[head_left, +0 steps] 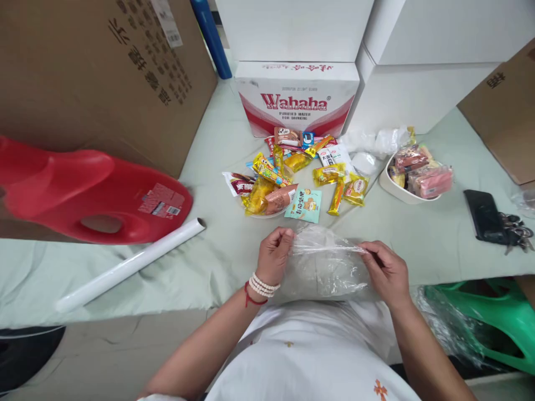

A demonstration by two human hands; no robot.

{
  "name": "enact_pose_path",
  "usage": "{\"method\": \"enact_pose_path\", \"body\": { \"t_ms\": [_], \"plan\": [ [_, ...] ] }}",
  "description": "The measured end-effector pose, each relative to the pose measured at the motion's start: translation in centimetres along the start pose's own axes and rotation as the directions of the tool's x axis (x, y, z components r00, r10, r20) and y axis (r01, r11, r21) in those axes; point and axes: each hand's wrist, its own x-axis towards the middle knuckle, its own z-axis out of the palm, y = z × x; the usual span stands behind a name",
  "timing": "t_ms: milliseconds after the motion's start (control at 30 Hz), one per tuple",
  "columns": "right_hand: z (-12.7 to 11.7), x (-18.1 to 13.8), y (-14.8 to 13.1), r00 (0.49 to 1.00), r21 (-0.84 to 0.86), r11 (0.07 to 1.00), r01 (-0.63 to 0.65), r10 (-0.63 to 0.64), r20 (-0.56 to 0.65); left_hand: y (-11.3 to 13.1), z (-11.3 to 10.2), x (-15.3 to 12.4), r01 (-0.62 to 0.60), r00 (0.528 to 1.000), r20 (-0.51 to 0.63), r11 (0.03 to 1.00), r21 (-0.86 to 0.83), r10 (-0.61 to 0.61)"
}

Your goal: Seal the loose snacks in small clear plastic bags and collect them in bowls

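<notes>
A clear plastic bag (324, 273) is stretched between my two hands at the table's front edge. My left hand (275, 253), with white beads and a red cord at the wrist, pinches its left side. The opposite side is pinched by my right hand (387, 270). Just beyond the bag lies a light green snack packet (304, 205). Wrapped snacks fill a bowl behind my left hand, among them a yellow packet (261, 196). More yellow packets (329, 174) lie loose to the right of the bowl.
A white bowl (390, 186) of wrapped snacks stands at right, near a black phone (485, 216) and keys (518, 231). On the left are a red jug (96, 195) and a white tube (134, 264). A Wahaha carton (298, 100) stands at the back.
</notes>
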Motion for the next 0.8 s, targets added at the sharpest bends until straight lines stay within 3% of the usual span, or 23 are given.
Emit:
{"method": "enact_pose_path", "body": {
  "t_ms": [67,133,267,367,433,600,800],
  "plan": [
    [-0.2,-0.3,0.1,1.000,0.006,1.000,0.002,-0.002,0.018,-0.3,-0.2,0.1,0.003,0.997,-0.071,1.000,0.019,-0.001],
    [-0.7,-0.1,0.0,0.992,0.049,0.999,0.019,-0.025,0.121,-0.3,-0.3,0.1,0.020,0.996,-0.091,0.999,0.038,-0.016],
    [-1.3,1.6,-0.6,0.880,0.186,0.982,-0.012,-0.078,0.468,0.4,0.0,-0.2,0.033,0.992,0.117,0.993,0.115,-0.046],
    [-0.2,3.1,-1.1,0.833,0.120,0.984,-0.132,0.044,0.552,1.0,0.4,-0.8,0.011,0.958,0.280,0.986,0.166,-0.057],
    [1.0,3.7,-1.4,0.818,0.087,0.971,-0.222,0.137,0.559,1.2,0.5,-1.2,-0.019,0.959,0.284,0.986,0.166,-0.030],
    [2.2,3.3,-1.6,0.905,0.238,0.900,-0.365,0.283,0.318,1.5,-0.2,-2.5,-0.140,0.990,0.018,0.976,0.165,0.139],
    [1.4,2.2,-1.1,0.923,0.275,0.899,-0.340,0.375,-0.087,1.5,-0.8,-3.3,-0.181,0.966,-0.173,0.980,0.087,0.194]
  ]
}}
